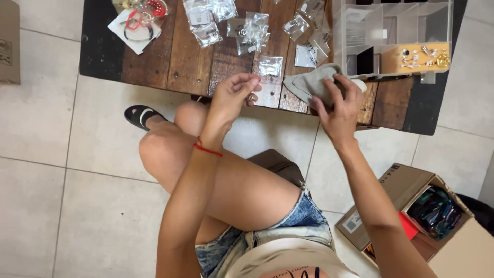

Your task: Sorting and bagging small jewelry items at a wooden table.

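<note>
Grey cloth [313, 82] — soft, light, limp — lies bunched at the table's [195, 62] near edge under my right hand [337, 105], fingers pinching its folds, while my left hand [234, 95] pinches something small — maybe a ring.

Home room, likely living area: tiled floor [67, 195], low dark wooden table [180, 62] with bagged jewellery [254, 31], open cardboard box [411, 206] on floor.

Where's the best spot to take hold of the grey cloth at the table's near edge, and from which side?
Probably the free left corner of the grey cloth, approached from the left. It lies flat and bare on the wooden table, while the right hand already covers the bunched right end. The left hand is nearest.
</note>
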